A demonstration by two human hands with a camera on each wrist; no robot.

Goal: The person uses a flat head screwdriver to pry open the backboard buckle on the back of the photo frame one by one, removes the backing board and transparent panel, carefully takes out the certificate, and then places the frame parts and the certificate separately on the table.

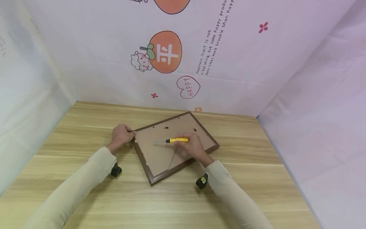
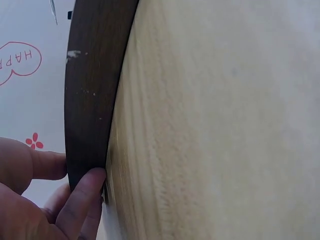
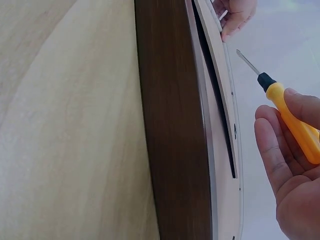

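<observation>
Pic frame point(image 1: 181, 165) lies back-up on wood-grain counter point(image 1: 137, 206), set askew mid-width, nearer the back edge; its far corner sits right by that edge. L hand point(image 1: 122, 134) is at the frame's corner facing the counter's left edge, grip clamped on the dark brown rim point(image 2: 95, 85), fingers on either side. R hand point(image 1: 193, 145) is above the backing board point(image 1: 160, 156), grip clamped on a yellow-handled screwdriver point(image 1: 180, 140) w/ black collar; its thin metal shaft points twd the counter's left edge, tip over the board. A dark gap shows btwn a raised part of the board & the rim on the side facing the counter's front edge. White cloth point(image 1: 228, 89) w/ orange fruit prints point(image 1: 174, 51) & HAPPY heart point(image 1: 188, 87) stands along the back edge. Black device point(image 1: 116, 170) at each wrist, by a pale sleeve point(image 1: 83, 181)
</observation>
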